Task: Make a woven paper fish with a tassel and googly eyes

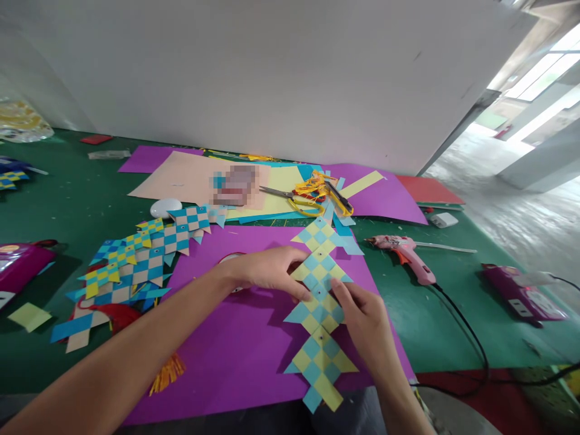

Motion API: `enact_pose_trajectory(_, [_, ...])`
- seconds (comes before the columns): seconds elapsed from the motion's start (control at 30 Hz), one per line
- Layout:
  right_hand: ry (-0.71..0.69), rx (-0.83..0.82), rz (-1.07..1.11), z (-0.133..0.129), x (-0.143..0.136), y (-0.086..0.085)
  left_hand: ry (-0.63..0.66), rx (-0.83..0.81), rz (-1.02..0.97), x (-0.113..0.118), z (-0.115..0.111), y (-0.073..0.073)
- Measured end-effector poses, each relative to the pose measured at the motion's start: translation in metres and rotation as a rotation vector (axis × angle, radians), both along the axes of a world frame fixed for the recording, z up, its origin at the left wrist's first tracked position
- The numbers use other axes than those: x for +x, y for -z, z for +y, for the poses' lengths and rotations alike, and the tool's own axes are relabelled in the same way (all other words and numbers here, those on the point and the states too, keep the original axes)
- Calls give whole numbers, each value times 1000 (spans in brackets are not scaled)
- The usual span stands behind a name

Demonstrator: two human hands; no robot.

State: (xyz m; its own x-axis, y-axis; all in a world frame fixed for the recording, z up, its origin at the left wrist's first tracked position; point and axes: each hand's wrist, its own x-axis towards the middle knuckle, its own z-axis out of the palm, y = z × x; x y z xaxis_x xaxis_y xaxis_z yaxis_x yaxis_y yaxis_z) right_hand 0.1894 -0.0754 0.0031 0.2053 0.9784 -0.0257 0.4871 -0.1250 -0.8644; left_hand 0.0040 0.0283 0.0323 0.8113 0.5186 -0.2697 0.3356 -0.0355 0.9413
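Observation:
A chain of woven paper fish (322,356), checked in pale blue and yellow, runs lengthwise in front of me. Small dark eyes dot its middle line. My left hand (276,272) grips the chain's left edge, its thumb on top and the other fingers partly hidden behind the paper. From the right, my right hand (365,302) pinches the chain at about the same height, thumb on the front face. Beneath both hands lies a purple sheet (235,368). A roll of tape (233,258) sits on it, partly covered by my left wrist.
Finished-looking woven fish (149,263) are piled at left with a red tassel (120,317). Scissors (294,196) and a yellow box cutter (339,199) lie at the back. A pink glue gun (408,251) rests at right, its cord trailing past a power strip (521,293).

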Motion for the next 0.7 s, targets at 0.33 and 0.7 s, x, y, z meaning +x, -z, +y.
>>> enact_pose_trajectory(0.33, [-194, 608, -502, -6, 11, -15, -34, 24, -26, 1, -2, -4])
enact_pose_trajectory(0.7, [-338, 586, -523, 5, 5, -7, -61, 124, 70, 1, -3, -3])
